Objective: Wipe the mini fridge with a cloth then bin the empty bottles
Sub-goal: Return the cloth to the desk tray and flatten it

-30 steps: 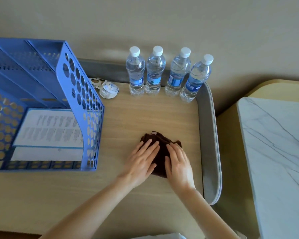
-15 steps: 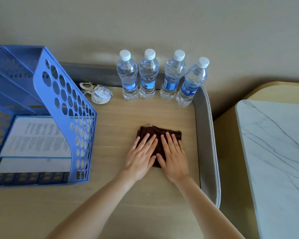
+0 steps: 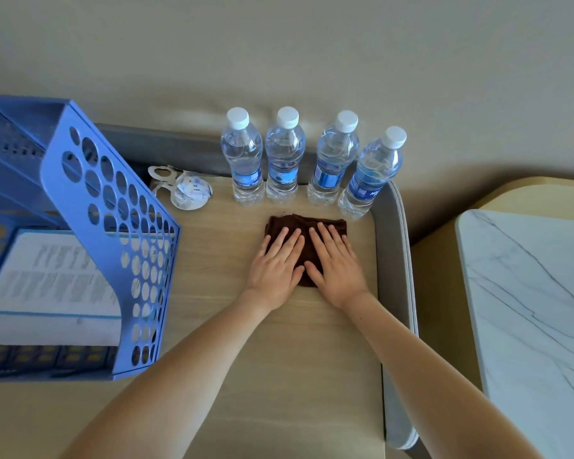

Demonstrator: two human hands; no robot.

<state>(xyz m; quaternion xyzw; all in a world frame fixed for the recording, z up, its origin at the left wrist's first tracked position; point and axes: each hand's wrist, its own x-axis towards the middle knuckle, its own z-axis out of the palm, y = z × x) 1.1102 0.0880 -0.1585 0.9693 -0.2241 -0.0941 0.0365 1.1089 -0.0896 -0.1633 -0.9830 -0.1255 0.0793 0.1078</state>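
I press my left hand [image 3: 274, 271] and my right hand [image 3: 337, 271] flat on the brown cloth [image 3: 307, 226]. My fingers [image 3: 287, 238] are stretched out and lie close side by side. They do not pinch or hold the cloth, they only push down on it. The two hands sit just beside each other with a bit of cloth showing between them.

The cloth lies on the wooden surface [image 3: 279, 376], which I think is the top of the mini fridge. It is near the back, just in front of the four water bottles [image 3: 284, 160]. The bottles stand in a row by the wall, all upright, all with white caps on. I cannot tell if they are empty; some look like they have water in them.

On my left stands a blue file rack [image 3: 113, 226] with papers in it. Behind it lies a small white paper tag [image 3: 183, 190]. On my right is a marble table [image 3: 527, 309].

I think I am in the wiping part of the job. Much of the top looks left to wipe, like the part near me. No bottle is picked up yet, and I see no bin. So the bottle part is all still to do.
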